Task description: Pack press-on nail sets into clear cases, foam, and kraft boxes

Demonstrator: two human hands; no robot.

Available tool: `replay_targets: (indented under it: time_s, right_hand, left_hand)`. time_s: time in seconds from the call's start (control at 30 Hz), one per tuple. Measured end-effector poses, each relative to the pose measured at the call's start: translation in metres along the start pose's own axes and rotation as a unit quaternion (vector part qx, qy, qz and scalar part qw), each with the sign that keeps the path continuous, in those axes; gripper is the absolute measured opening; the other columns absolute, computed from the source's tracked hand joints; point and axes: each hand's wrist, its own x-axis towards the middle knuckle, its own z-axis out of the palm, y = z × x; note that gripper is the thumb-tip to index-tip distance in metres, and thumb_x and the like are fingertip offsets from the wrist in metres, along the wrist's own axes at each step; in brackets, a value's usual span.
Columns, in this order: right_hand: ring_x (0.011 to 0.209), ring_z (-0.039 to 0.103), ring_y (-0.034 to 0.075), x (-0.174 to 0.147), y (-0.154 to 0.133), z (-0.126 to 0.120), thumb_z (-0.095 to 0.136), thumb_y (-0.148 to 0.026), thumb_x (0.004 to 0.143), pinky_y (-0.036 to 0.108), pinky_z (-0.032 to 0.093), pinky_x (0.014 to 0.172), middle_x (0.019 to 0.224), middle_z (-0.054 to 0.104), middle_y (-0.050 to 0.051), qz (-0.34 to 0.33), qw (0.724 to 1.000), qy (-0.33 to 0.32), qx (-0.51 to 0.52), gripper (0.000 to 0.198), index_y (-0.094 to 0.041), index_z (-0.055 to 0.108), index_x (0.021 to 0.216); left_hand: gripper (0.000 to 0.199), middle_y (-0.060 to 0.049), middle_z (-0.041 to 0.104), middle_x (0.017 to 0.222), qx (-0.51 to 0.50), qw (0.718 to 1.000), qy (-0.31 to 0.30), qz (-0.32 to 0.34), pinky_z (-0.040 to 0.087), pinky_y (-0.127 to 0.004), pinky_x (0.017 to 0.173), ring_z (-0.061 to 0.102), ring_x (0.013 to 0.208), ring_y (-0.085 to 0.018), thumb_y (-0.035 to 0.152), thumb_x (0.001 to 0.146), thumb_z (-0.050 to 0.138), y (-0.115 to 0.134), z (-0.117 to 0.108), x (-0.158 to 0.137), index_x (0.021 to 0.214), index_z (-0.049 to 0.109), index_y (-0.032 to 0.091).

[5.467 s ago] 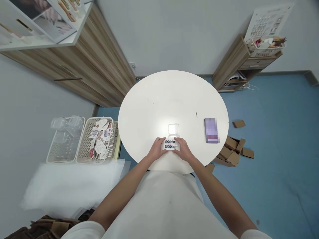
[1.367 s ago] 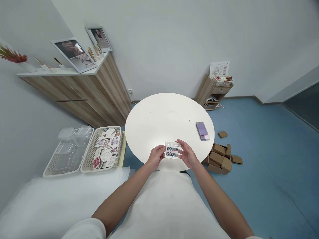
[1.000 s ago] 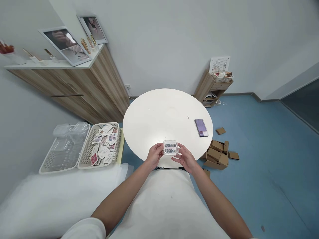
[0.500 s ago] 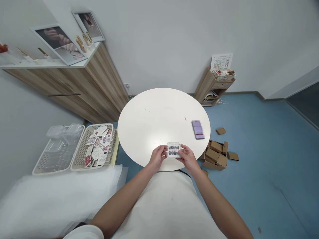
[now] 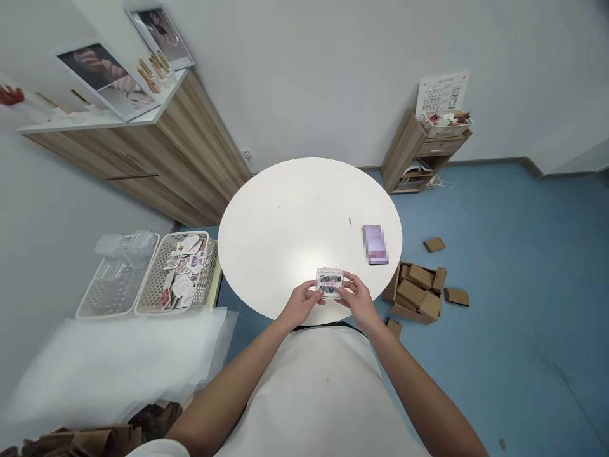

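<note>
A small clear plastic case (image 5: 330, 283) with two rows of dark, patterned press-on nails is held over the near edge of the round white table (image 5: 304, 197). My left hand (image 5: 301, 303) grips its left side, the thumb resting near the lower left corner. On the right side my right hand (image 5: 358, 299) pinches it, thumb in front and fingers behind. The case's underside and some fingertips are hidden. To the right on the table lies a purple, blurred rectangular item (image 5: 375, 245), apart from both hands.
At left, one white basket (image 5: 143, 289) holds nail cards, and another basket (image 5: 84, 303) holds clear plastic cases. White sheets (image 5: 128, 362) lie below them. A box of cardboard pieces (image 5: 413, 311) stands on the floor at right. Beyond are a small cabinet (image 5: 397, 155) and a wooden cabinet (image 5: 200, 152).
The camera view has shifted slightly. My left thumb has moved onto the front of the case, which stays between both hands.
</note>
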Motion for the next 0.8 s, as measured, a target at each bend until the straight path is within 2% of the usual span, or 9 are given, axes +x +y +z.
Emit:
replay_targets:
  time_s: [0.1, 0.23, 0.4, 0.57, 0.67, 0.8]
  right_hand:
    - [0.081, 0.061, 0.018, 0.007, 0.002, -0.005, 0.064, -0.039, 0.063, 0.036, 0.051, 0.072, 0.096, 0.058, 0.004, 0.008, 1.0, -0.003, -0.027, 0.053, -0.026, 0.047, 0.111]
    - [0.078, 0.061, 0.017, 0.018, 0.004, -0.009, 0.064, -0.037, 0.064, 0.035, 0.051, 0.069, 0.092, 0.057, 0.003, 0.0, 0.998, -0.016, -0.067, 0.051, -0.024, 0.046, 0.11]
    - [0.078, 0.061, 0.018, 0.032, 0.013, -0.006, 0.062, -0.036, 0.065, 0.035, 0.051, 0.069, 0.095, 0.057, 0.004, 0.003, 0.997, -0.043, -0.071, 0.051, -0.025, 0.044, 0.111]
    - [0.074, 0.061, 0.016, 0.04, 0.024, 0.008, 0.062, -0.036, 0.064, 0.035, 0.05, 0.067, 0.09, 0.056, 0.003, 0.01, 0.993, -0.067, -0.092, 0.047, -0.024, 0.045, 0.106]
    - [0.073, 0.061, 0.017, 0.045, 0.025, 0.02, 0.062, -0.037, 0.064, 0.035, 0.05, 0.067, 0.09, 0.056, 0.003, 0.011, 0.992, -0.075, -0.1, 0.044, -0.024, 0.046, 0.103]
    - [0.076, 0.06, 0.016, 0.053, 0.025, 0.04, 0.06, -0.038, 0.067, 0.035, 0.049, 0.071, 0.097, 0.055, 0.004, -0.012, 0.988, -0.074, -0.134, 0.04, -0.024, 0.044, 0.101]
  left_hand:
    - [0.044, -0.005, 0.067, 0.076, 0.015, 1.0, 0.012, 0.0, 0.042, -0.031, 0.076, 0.063, 0.073, -0.018, 0.046, 0.074, 0.055, -0.005, 0.003, 0.001, 0.106, 0.054, 0.015]
    - [0.045, -0.006, 0.067, 0.083, 0.014, 0.998, 0.058, -0.014, 0.042, -0.033, 0.076, 0.064, 0.069, -0.018, 0.046, 0.074, 0.054, -0.016, 0.009, 0.004, 0.107, 0.053, 0.016]
    - [0.053, -0.008, 0.066, 0.091, -0.017, 0.992, 0.12, -0.035, 0.04, -0.036, 0.084, 0.063, 0.081, -0.019, 0.046, 0.076, 0.052, -0.023, 0.009, 0.002, 0.12, 0.04, 0.017]
    - [0.06, -0.012, 0.052, 0.119, -0.025, 0.99, 0.14, 0.003, 0.038, -0.037, 0.09, 0.056, 0.098, -0.018, 0.043, 0.079, 0.049, -0.023, -0.003, -0.013, 0.131, 0.026, 0.02]
    - [0.06, -0.013, 0.041, 0.129, 0.011, 0.983, 0.18, -0.008, 0.04, -0.036, 0.088, 0.052, 0.102, -0.02, 0.042, 0.078, 0.052, -0.024, -0.012, -0.02, 0.13, 0.029, 0.023]
    - [0.058, -0.01, 0.04, 0.128, 0.017, 0.977, 0.211, -0.006, 0.044, -0.034, 0.083, 0.049, 0.104, -0.02, 0.039, 0.076, 0.055, -0.027, -0.026, -0.022, 0.128, 0.034, 0.025]
